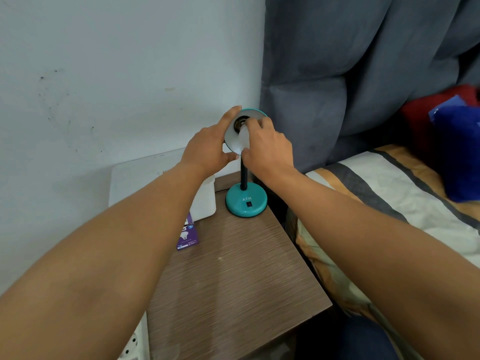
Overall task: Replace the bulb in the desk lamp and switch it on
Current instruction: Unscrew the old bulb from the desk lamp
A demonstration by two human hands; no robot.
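A teal desk lamp stands at the back of the brown bedside table, its round base [246, 202] carrying a small dark switch [249, 204]. Its shade [232, 141] is tilted toward me, white inside, with the dark socket [239, 123] showing. My left hand [211, 145] grips the shade's left rim. My right hand [267, 145] is closed around a white bulb [244, 139] whose base sits at the socket. Whether the bulb is screwed in is hidden by my fingers.
A purple bulb box [187, 236] lies on the table [233, 281] beside a white container [205, 201]. A white flat box [145, 175] leans at the wall. A bed [389, 203] with a striped sheet adjoins on the right, under a grey headboard. A power strip [133, 344] lies lower left.
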